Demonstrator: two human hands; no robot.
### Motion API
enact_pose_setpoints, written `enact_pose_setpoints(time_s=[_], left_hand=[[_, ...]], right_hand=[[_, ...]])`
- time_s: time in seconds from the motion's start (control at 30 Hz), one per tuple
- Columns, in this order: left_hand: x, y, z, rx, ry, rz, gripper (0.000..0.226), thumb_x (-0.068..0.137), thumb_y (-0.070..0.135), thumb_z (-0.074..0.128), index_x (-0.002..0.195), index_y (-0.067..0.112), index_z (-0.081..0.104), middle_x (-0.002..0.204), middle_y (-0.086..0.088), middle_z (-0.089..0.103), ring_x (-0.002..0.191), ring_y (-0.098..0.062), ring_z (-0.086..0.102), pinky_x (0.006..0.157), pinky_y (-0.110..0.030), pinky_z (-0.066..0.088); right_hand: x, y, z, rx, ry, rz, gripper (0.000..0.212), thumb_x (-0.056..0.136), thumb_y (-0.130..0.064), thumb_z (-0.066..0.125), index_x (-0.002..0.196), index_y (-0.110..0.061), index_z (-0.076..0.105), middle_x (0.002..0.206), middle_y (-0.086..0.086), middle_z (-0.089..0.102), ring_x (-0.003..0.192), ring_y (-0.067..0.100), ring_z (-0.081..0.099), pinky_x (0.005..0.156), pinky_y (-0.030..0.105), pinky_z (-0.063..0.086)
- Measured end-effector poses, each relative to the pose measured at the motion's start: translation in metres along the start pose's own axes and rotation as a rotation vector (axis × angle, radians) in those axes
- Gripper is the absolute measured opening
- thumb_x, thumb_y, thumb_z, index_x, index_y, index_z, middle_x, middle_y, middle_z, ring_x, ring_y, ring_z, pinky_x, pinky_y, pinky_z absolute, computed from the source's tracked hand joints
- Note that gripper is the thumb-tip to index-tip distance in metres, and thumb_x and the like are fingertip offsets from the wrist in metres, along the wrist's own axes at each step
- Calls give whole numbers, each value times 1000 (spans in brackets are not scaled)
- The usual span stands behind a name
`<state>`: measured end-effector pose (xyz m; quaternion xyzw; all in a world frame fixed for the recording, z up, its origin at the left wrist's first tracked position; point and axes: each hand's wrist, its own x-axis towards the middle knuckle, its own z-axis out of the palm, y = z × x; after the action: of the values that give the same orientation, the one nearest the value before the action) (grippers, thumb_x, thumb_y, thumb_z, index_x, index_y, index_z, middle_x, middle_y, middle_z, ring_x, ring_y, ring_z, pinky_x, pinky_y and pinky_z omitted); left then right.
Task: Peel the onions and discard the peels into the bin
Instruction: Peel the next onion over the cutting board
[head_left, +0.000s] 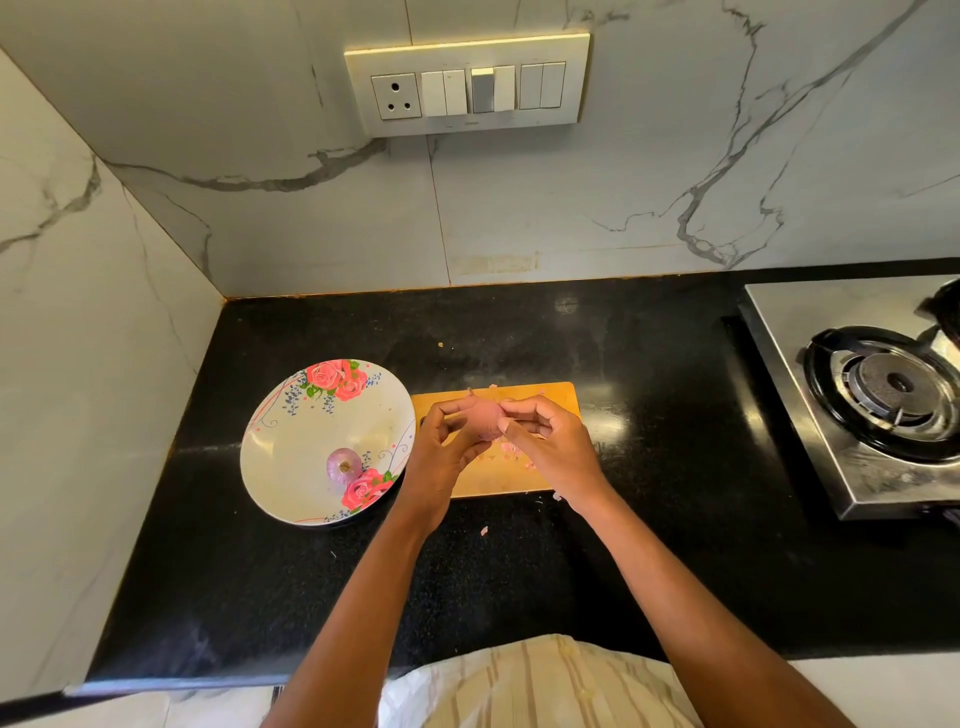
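Note:
A reddish onion (484, 415) is held above the wooden cutting board (550, 397). My left hand (447, 447) grips it from the left with curled fingers. My right hand (545, 441) pinches at its right side with thumb and fingertips. Much of the onion is hidden between the fingers. A second, peeled purple onion (343, 466) lies in a white floral plate (291, 447) left of the board. Small pink peel scraps (511, 451) lie on the board under my hands, and one scrap (484, 530) lies on the black counter in front of it.
A steel gas stove with a black burner (883, 389) stands at the right. Marble walls close off the back and the left side of the black counter (649, 415). A switch panel (467, 83) sits on the back wall. No bin is in view.

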<state>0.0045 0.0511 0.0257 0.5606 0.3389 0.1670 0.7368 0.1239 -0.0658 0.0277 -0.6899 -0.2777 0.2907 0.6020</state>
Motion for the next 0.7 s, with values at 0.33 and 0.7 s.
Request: enact_pose_setpoints(time_s=[0.33,0.7], left_hand=[[-4,7,2,-17,-45,9,52,84,43,69,133,27,62,130,-4,68,118,-20,67,98,-35,56],[-3,7,6,-54,-15,-7,41,88,35,67,128,26,64,125,-9,69,113,-23,70,98,-37,57]], right_hand=[[0,1,-2,-46,35,-61,19,91,-6,74,107,-15,77,105,-4,76,100,9,71,93,35,59],[1,2,3,54,26,19,19,93,-19,74,111,-15,71,110,0,74,105,15,71,94,47,59]])
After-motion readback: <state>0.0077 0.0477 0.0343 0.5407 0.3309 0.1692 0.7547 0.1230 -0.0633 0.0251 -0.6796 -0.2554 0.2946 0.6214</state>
